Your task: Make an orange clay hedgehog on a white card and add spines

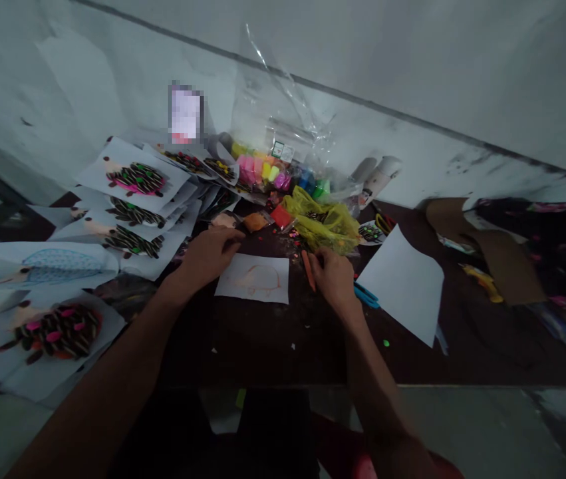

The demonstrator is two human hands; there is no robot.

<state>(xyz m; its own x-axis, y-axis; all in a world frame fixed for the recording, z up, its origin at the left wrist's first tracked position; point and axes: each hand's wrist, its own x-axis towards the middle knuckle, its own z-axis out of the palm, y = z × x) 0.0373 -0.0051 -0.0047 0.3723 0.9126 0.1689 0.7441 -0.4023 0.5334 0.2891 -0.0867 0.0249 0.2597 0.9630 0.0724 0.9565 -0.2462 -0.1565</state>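
Observation:
A small white sheet [237, 287] with a rounded animal outline in orange lies on the dark table between my hands. My left hand [207, 256] rests just beyond its upper left corner, fingers bent with a gap at the thumb, beside a packet of beige clay [223, 219]. I see nothing held in it. To the right of the sheet, my right hand [333, 274] has its fingertips closed at an orange crayon or pen [308, 271]. Blue-handled scissors [366, 295] lie by the right wrist, partly hidden. Orange [257, 221] and red packets [281, 216] lie beyond the sheet.
Piled at left are paper sheets with seed-covered hedgehogs [136, 178]. A clear bag of coloured clay [277, 173] and a yellow plastic bag [322, 223] stand at the back. Blank paper [405, 286], brown cardboard [507, 266] and a yellow tool [482, 281] lie at right.

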